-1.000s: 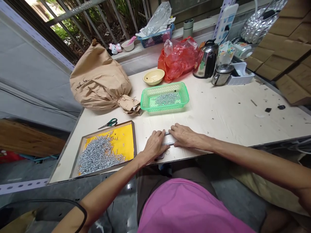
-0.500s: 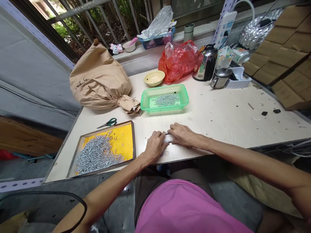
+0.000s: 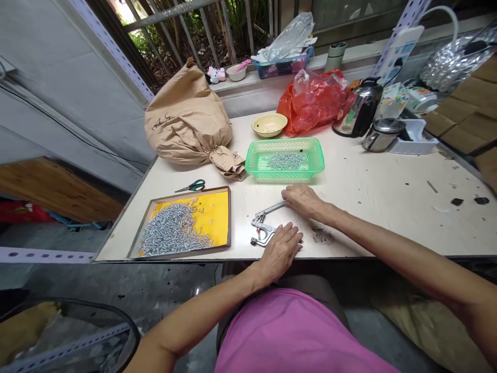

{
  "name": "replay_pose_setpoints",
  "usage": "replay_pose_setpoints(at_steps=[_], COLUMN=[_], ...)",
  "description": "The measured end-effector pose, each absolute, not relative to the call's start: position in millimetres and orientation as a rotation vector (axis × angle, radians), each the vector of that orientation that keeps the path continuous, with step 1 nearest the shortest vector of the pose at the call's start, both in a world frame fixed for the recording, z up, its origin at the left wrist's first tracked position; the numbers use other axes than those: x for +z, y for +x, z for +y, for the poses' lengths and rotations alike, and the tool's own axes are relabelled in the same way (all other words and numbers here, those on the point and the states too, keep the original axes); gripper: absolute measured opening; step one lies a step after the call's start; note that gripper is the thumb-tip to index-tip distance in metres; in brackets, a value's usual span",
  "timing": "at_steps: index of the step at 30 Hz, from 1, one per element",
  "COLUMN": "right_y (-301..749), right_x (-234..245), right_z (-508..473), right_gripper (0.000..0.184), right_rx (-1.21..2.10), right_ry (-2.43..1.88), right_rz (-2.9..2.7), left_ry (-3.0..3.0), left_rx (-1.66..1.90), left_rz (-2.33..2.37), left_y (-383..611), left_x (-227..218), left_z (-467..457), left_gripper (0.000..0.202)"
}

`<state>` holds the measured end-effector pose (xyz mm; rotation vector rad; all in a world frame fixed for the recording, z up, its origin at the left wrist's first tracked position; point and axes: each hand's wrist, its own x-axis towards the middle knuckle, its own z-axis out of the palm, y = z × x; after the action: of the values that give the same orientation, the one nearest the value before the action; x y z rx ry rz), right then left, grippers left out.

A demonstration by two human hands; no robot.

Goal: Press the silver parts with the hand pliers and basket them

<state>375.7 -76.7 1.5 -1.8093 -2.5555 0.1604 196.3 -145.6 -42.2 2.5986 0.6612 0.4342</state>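
Tbl: 1 tool, 1 basket, 1 tray

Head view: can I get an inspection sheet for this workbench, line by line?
Surface: pale table, scattered with dark specks and bits.
Job's things: metal hand tool near the front edge; tray and green basket, both holding silver screws.
Clutter: scissors, paper sack, yellow bowl, red bag, kettle.
Grips: left hand on the tool's lower handle, right hand on the upper handle; whether either grip is closed is unclear.
Cables: white cable by the power strip.
Surroundings: barred window, cardboard at right.
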Motion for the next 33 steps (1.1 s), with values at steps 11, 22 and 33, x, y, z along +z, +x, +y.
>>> replay_pose_setpoints(at_steps=[11, 22, 33], right_y=[290.8, 304.3, 369.8], right_x=[7.7, 16.6, 45.4], right_z=[-90.1, -65.9, -53.6], right_gripper=[0.014, 0.021, 0.028], right_rx=[0.068, 0.198, 0.000], right_ry=[-0.724, -1.065, -1.581], right_rz=[-3.062, -2.349, -2.262], left_ry=[2.713, 2.438, 2.470], left_rx=[0.537, 0.460, -0.156], left_rz=[0.377, 1.918, 1.952], left_y=[168.6, 8.8, 0.9], left_x=[-20.9, 32.0, 15.9], left_z=[-180.4, -86.1, -56.3], left_gripper=[0.021, 0.023, 0.021])
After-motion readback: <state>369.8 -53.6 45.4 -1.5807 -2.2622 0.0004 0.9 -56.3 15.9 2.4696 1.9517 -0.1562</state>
